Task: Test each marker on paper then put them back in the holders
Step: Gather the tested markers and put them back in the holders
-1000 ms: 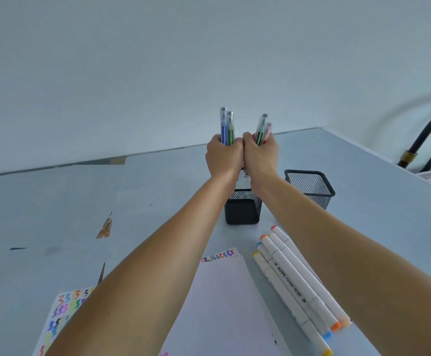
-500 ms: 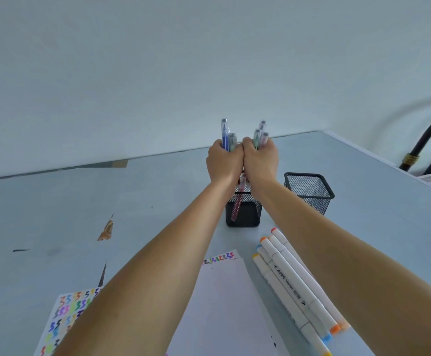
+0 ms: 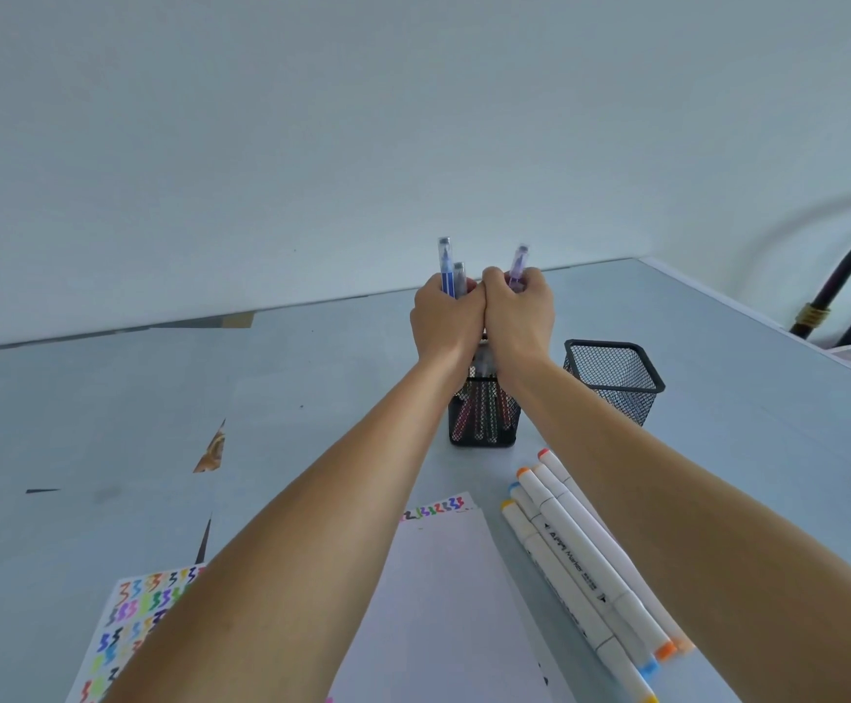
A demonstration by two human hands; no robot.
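Observation:
Both my hands are held together above a black mesh holder (image 3: 484, 433). My left hand (image 3: 446, 319) grips thin markers; a blue one (image 3: 446, 268) and a grey cap stick up from the fist. My right hand (image 3: 517, 317) grips more thin markers, with a purple one (image 3: 518, 268) poking out on top. The markers' lower ends reach down into the holder, where red and pink barrels show through the mesh. A second black mesh holder (image 3: 613, 380) stands to the right, and no marker shows in it.
Several thick white markers (image 3: 580, 565) with orange, blue and yellow caps lie on the grey table at the right. A white paper sheet (image 3: 443, 601) lies in front, and another sheet with coloured squiggles (image 3: 134, 626) lies at the lower left. Black hoses (image 3: 839, 281) run at the far right.
Both hands have sunk lower toward the left holder with the bundle of thin markers. The markers have slid down into the holder, so less of them sticks out above the fists.

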